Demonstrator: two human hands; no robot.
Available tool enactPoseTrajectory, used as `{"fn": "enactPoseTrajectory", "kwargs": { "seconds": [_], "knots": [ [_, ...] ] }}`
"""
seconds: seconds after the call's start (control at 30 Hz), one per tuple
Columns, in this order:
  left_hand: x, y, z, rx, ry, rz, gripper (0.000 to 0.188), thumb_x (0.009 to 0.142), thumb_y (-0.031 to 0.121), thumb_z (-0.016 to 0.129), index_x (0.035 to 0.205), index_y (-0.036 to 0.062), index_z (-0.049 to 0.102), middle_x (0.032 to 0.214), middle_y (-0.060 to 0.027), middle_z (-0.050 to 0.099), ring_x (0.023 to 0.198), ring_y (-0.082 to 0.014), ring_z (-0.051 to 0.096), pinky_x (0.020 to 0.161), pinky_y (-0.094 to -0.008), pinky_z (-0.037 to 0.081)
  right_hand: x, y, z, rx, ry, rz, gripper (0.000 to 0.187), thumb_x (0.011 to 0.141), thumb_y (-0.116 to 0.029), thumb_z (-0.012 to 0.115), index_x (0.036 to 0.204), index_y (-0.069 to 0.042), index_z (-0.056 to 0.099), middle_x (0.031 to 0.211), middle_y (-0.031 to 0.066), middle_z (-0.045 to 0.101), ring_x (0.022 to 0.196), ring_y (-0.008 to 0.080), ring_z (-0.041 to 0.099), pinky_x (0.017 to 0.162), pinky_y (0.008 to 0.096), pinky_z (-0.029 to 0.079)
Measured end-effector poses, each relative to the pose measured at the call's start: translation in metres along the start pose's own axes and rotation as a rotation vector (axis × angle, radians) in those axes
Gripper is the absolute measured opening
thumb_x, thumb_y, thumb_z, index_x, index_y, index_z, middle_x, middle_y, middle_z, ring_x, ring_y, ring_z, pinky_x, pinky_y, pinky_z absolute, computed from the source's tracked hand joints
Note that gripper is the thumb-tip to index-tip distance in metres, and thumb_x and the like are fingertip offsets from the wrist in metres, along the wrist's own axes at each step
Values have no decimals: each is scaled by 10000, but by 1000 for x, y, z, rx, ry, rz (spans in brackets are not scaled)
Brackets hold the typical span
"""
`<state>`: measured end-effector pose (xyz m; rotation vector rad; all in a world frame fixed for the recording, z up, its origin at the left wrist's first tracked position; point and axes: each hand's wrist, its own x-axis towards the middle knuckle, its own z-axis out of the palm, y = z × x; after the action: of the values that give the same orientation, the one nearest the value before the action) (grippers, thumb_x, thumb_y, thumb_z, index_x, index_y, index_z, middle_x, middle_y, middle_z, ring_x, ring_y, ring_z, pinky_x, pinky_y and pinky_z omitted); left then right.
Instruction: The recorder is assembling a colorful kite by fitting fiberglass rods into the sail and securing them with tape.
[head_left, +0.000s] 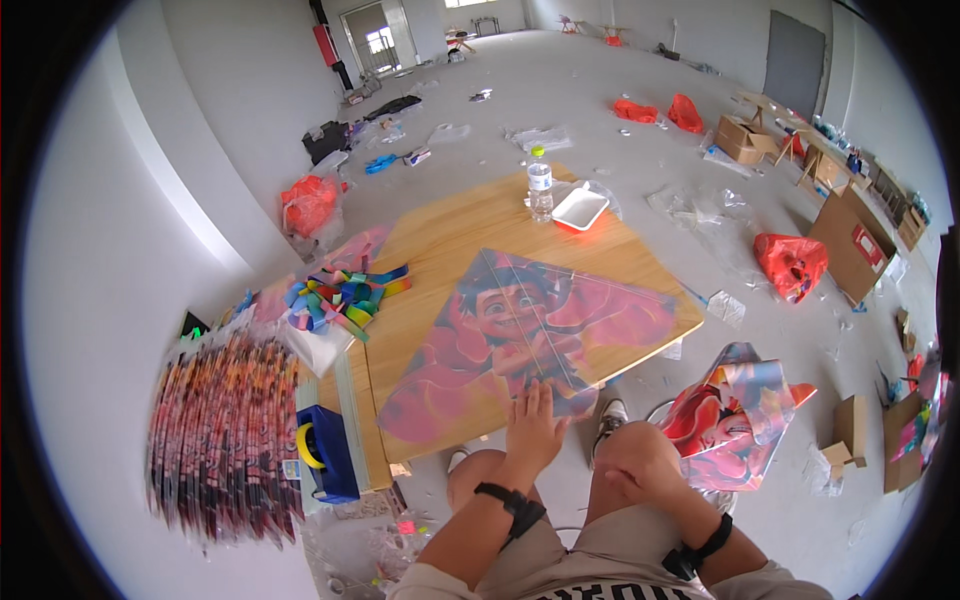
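A large kite [520, 325] lies spread on the wooden table [430, 230], its pink and red cartoon print facing up and thin rods running across it. My left hand [537, 425] is laid on its near edge with the fingers stretched out. Over my right knee is my right hand [650, 472], apart from the kite; its fingers blend with the knee, so their pose is unclear. To the right of my legs, another printed kite [725, 420] sits in a folded heap. Rainbow-coloured ribbons [345, 298] are piled at the table's left edge.
A water bottle [540, 185] and a white-and-red tray [580, 210] stand at the table's far side. Left of the table are a thick stack of packed kites [225, 430] and a blue box [328, 455]. Red bags [790, 265] and cardboard boxes [850, 245] sit on the floor at right.
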<state>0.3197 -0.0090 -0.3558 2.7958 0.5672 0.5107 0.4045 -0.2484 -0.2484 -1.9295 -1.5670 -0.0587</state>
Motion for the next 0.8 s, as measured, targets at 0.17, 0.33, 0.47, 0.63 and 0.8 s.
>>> {"fn": "enactPoseTrajectory", "kwargs": {
  "seconds": [0.17,0.33,0.47,0.63,0.8],
  "knots": [
    [16,-19,29,97,0,-28,789,1011,518,527,1612,42,339,1688,-175,308,1548,-433,268,1234,-629,204,-51,-1,6,164,-80,376,189,999,-243,631,1077,-173,788,798,44,736,778,246,711,784,391,542],
    [29,-29,31,113,-66,-32,808,1018,541,508,1636,68,290,1729,-159,211,1587,-418,174,1258,-618,149,-55,13,15,443,44,629,219,1048,-203,594,978,-110,778,690,32,713,571,161,680,610,311,535],
    [43,-36,36,99,-96,-39,830,1015,573,496,1647,86,265,1741,-148,172,1599,-405,133,1266,-615,122,-50,17,8,291,-11,523,257,1058,-211,584,944,-72,768,699,29,718,596,149,685,592,313,532],
    [55,-39,36,54,-172,-50,860,1020,603,470,1665,100,206,1750,-150,129,1608,-402,90,1273,-610,80,-38,9,3,368,-8,539,260,1057,-232,590,950,-77,769,702,14,725,592,133,682,591,303,531],
    [53,-44,17,-127,-199,-125,869,1017,588,509,1673,117,189,1743,-202,94,1607,-421,57,1273,-608,67,-35,10,11,376,-2,562,266,1068,-239,575,976,-94,778,712,12,731,604,124,687,593,294,529]
  ]
}}
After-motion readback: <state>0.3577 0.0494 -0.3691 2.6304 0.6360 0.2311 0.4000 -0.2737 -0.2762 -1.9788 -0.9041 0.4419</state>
